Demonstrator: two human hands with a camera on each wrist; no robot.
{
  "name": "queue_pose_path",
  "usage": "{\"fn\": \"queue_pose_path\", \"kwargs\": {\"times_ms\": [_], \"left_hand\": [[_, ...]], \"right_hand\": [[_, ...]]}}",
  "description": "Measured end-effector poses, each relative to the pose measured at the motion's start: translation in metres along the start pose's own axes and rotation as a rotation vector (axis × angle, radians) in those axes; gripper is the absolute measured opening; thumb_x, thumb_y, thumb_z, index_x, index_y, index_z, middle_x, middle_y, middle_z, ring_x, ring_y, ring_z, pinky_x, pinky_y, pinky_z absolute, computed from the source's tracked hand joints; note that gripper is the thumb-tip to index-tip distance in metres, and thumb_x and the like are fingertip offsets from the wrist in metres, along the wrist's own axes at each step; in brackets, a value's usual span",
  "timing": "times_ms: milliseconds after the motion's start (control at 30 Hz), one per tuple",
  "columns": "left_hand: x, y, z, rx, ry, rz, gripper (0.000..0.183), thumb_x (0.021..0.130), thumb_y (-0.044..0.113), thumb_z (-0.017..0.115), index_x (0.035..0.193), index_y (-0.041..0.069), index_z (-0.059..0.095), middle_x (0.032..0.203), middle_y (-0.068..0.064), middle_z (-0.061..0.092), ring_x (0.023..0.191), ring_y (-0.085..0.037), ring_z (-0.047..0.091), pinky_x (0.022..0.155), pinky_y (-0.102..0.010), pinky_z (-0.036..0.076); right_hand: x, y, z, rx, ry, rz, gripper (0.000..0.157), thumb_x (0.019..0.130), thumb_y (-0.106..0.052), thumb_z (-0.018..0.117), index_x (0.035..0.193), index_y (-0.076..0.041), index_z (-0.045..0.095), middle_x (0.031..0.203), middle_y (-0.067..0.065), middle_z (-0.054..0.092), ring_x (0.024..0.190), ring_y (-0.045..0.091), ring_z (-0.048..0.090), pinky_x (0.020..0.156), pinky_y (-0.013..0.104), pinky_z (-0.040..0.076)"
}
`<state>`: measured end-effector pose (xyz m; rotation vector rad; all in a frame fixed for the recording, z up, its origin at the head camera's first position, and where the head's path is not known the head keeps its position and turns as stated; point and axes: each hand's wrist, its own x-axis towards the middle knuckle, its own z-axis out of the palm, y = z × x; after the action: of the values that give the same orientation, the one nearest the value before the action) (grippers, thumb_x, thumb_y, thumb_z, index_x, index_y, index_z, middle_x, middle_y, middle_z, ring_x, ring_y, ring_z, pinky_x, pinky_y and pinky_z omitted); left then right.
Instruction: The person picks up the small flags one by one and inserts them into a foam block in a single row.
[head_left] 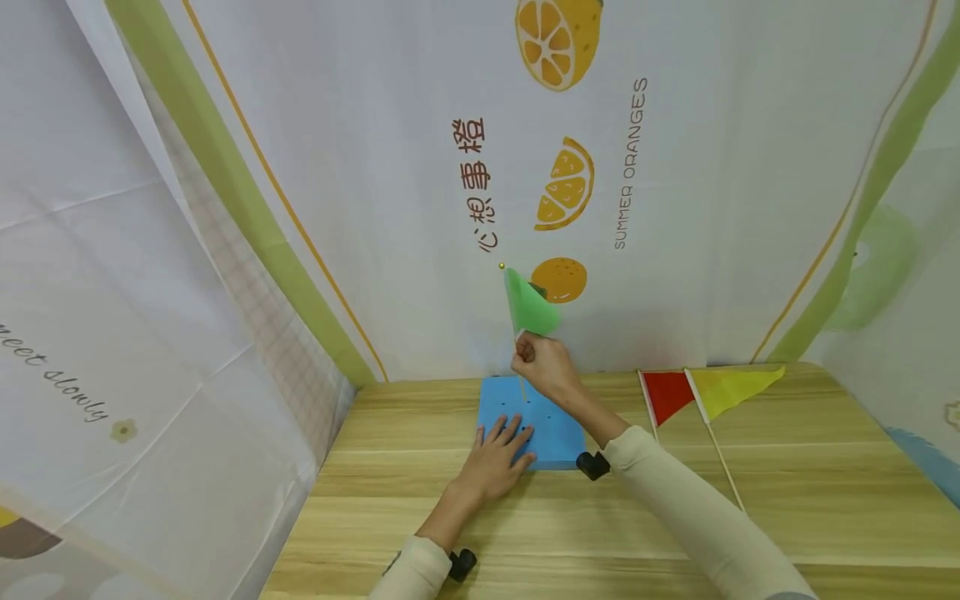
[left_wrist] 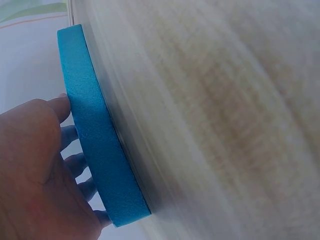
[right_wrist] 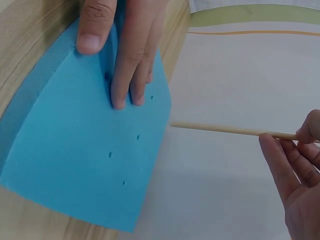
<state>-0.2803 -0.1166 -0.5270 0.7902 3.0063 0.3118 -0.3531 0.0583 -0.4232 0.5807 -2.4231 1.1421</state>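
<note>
A blue foam block (head_left: 558, 437) with several small dark holes in its top lies flat on the wooden table. My left hand (head_left: 491, 467) rests on its near left part with the fingers spread; in the left wrist view those fingers reach over the block's top. Above the block's far part, my right hand (head_left: 550, 365) pinches the thin wooden stick (right_wrist: 220, 129) of a green flag (head_left: 531, 304) between thumb and fingers. The stick stands nearly upright, a gold bead at its top. Its lower end is close to the block's holes; whether it touches, I cannot tell.
To the right lie a red flag (head_left: 666, 396) and a yellow flag (head_left: 731, 392) on sticks, near the table's back edge. White cloth (head_left: 405, 250) printed with oranges hangs behind the table. Black wrist devices (head_left: 592, 465) show at both wrists.
</note>
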Motion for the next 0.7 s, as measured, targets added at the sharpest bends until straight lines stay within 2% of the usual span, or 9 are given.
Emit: {"fn": "queue_pose_path", "kwargs": {"times_ms": [700], "left_hand": [[0.000, 0.001, -0.001, -0.008, 0.004, 0.007, 0.059, 0.114, 0.049, 0.046, 0.167, 0.022, 0.041, 0.177, -0.006, 0.029, 0.165, -0.035, 0.025, 0.130, -0.068, 0.021]], "right_hand": [[0.015, 0.001, 0.027, 0.012, 0.014, 0.049, 0.004, 0.096, -0.006, 0.072, 0.094, -0.006, 0.069, 0.089, 0.009, 0.075, 0.085, 0.024, 0.075, 0.077, 0.041, 0.063]]}}
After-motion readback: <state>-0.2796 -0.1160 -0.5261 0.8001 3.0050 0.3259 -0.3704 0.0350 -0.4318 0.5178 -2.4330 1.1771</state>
